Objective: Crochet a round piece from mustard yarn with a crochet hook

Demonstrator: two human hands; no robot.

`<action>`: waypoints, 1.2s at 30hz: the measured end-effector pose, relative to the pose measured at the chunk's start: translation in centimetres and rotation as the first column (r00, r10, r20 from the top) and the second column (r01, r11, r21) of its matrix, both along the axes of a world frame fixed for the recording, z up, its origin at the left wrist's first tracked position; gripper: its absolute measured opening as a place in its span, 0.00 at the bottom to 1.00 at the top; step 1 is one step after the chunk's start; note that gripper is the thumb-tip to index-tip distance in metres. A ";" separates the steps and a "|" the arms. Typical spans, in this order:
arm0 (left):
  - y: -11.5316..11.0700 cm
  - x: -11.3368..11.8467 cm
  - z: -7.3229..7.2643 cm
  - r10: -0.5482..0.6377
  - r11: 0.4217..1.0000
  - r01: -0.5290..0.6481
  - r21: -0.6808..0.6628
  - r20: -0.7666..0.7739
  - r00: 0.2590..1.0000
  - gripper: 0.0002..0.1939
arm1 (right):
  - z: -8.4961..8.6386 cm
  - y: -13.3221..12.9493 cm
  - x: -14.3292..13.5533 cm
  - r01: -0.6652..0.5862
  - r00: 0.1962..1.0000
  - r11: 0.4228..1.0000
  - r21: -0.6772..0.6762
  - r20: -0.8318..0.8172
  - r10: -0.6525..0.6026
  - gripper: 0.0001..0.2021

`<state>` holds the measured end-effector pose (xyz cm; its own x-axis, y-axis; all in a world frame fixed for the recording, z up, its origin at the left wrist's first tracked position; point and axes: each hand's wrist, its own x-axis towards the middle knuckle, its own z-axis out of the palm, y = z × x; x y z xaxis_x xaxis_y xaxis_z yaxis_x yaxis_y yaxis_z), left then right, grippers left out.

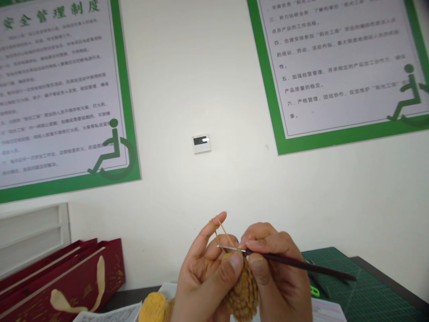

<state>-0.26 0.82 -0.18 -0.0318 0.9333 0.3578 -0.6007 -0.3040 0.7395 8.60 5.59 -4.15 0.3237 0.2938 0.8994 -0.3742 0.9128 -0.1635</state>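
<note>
- Hanging between both hands at the lower middle of the head view: one crocheted piece (241, 295), tan-brown, thickly textured; lower end cut off by the frame edge.
- Handling, as judged: light, soft, yielding; unlikely to slip or break, though stitches could stretch or unravel if pulled. Best grip: the worked upper edge, close beside the hook's tip.
- Left hand (206, 277): thumb and fingers pinching the piece at its top edge; index finger raised, with a yarn strand (225, 231) looped around it. Strand thin and apparently taut; would want light tension only.
- Crochet hook (308, 265): slim metal tip, dark handle, lying across the top of the piece. Presumably stiff, smooth and light; best taken near the front of the handle.
- Right hand (284, 273): fingers and thumb clasping the hook there, just beside the piece.
- Yellow yarn ball (153, 307): left of the hands; soft-looking, on or above the desk (134, 295).
- Green cutting mat (330, 261): to the right, bearing a bright green handle (314, 291), its tool partly hidden.
- Dark red paper bags (110, 264): far left.
</note>
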 end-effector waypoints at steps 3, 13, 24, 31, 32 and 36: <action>-0.2 0.0 -0.1 -0.023 1.000 0.023 -0.001 -0.007 1.000 0.37 | -0.1 0.0 -0.2 -0.074 0.997 0.997 -0.033 -0.015 0.074 0.06; -0.4 0.5 0.0 0.019 1.000 -0.019 0.003 0.001 1.000 0.36 | 0.3 -0.3 0.3 0.002 1.000 1.000 -0.005 -0.001 -0.002 0.07; -0.1 0.4 -0.2 0.054 0.997 -0.052 0.058 -0.038 0.998 0.35 | 0.2 -0.2 -0.1 -0.250 0.968 0.962 -0.111 -0.042 0.246 0.04; -0.2 0.5 -0.3 0.030 0.999 -0.031 0.033 0.001 1.000 0.36 | 0.4 -1.1 -0.8 -0.269 0.958 0.951 -0.154 -0.141 0.248 0.03; -0.2 0.5 -0.2 0.027 0.999 -0.027 0.031 0.001 1.000 0.36 | 0.4 -1.2 -0.8 -0.272 0.957 0.949 -0.157 -0.149 0.249 0.03; -0.3 0.6 0.0 0.029 0.999 -0.028 0.034 -0.019 0.999 0.39 | 0.6 -1.3 -0.8 -0.307 0.945 0.935 -0.176 -0.172 0.278 0.02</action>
<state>0.34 0.52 -0.14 -0.0509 0.9193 0.3902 -0.5766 -0.3460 0.7401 7.76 4.27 -3.60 0.3169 0.5615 0.7644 -0.6522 0.7142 -0.2542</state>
